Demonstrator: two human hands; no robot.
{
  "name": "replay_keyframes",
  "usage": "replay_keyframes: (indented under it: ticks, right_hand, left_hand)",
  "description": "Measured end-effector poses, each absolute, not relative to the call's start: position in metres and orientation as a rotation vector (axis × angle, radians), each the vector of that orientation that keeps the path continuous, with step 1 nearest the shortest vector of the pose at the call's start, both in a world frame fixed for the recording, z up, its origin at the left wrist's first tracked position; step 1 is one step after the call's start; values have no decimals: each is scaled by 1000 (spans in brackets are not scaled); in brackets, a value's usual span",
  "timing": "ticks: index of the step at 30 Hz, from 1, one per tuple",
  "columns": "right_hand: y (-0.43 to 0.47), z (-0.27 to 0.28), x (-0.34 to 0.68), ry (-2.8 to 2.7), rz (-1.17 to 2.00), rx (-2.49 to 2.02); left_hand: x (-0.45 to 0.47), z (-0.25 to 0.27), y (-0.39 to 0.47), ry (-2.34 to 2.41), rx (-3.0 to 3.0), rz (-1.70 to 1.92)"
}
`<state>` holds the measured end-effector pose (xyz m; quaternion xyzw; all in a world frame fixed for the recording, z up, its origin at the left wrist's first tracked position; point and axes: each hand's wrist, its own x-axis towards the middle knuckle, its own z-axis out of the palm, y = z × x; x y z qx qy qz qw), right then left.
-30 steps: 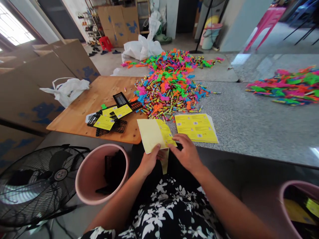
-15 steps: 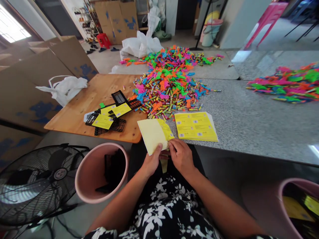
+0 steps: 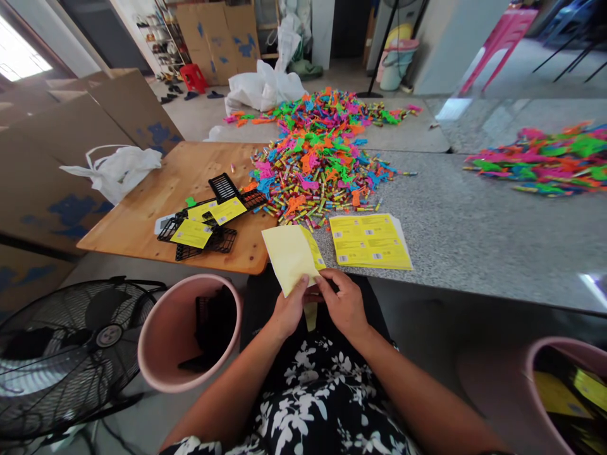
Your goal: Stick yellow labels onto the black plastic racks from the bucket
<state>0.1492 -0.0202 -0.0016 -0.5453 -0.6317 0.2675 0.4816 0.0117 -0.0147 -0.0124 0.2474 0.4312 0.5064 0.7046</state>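
Note:
A yellow printed card sheet (image 3: 288,254), bent over so its plain pale back faces up, is held between my two hands above my lap. My left hand (image 3: 293,304) pinches its lower edge, thumb on top. My right hand (image 3: 345,303) grips the lower right corner, fingertips closed on it. A strip of the printed side shows along the right. Just right of it on the grey stone table lies a stack of yellow printed sheets (image 3: 370,240). Further left, several yellow cards (image 3: 192,234) rest on black plastic crates (image 3: 222,186).
A heap of colourful toy guns and small striped tubes (image 3: 327,164) covers the table's middle. Another pile of toys (image 3: 550,158) is at right. Below stand a pink bin (image 3: 147,341) and a floor fan (image 3: 109,335) at left, another bin (image 3: 531,360) at right.
The sheet's pale back has folded further over to the right, leaving a narrower printed strip. My right fingers have shifted slightly left along the edge. The view has moved a little.

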Motion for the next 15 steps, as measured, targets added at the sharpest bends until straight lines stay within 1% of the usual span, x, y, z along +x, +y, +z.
replay_keyframes:
  ticks: [4,12,15]
  right_hand:
    - [-19,-3,154,-1431,811,-1316]
    - [-8,0,168,-1242,879,-1546]
    - [3,-2,178,-1006,1031,-1505]
  left_hand:
    - [8,-9,-14,934,598,1078]
    - [5,-4,-14,912,587,1058]
    - [2,-1,-11,965,547,1081]
